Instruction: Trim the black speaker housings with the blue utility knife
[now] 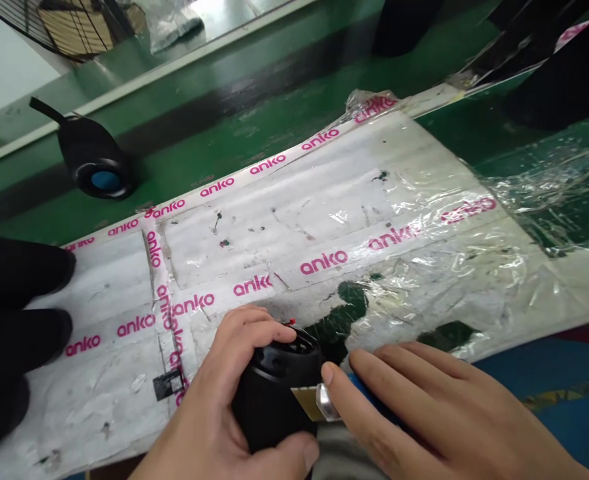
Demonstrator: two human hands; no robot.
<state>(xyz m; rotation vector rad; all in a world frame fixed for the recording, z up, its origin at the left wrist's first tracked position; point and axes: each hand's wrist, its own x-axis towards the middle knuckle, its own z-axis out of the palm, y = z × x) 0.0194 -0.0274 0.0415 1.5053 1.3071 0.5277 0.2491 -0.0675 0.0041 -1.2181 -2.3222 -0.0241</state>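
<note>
My left hand (214, 407) is wrapped round a black cylindrical housing (274, 400) at the bottom centre, thumb under it and fingers over its open top. A small red wire end (291, 323) shows at that rim. My right hand (424, 413) grips a blue-handled tool (369, 393); its metal tip (324, 403) presses a brownish patch (304, 400) on the housing's side. Both hands rest over the taped white work surface (294, 220).
The bench is covered in white sheet with pink "anko" tape and crinkled clear plastic (474, 267). A second black housing with a blue lens (97, 163) lies on the green conveyor (254, 113) behind. Black parts (9, 320) lie at the left edge. A wire fan guard (59, 27) sits top left.
</note>
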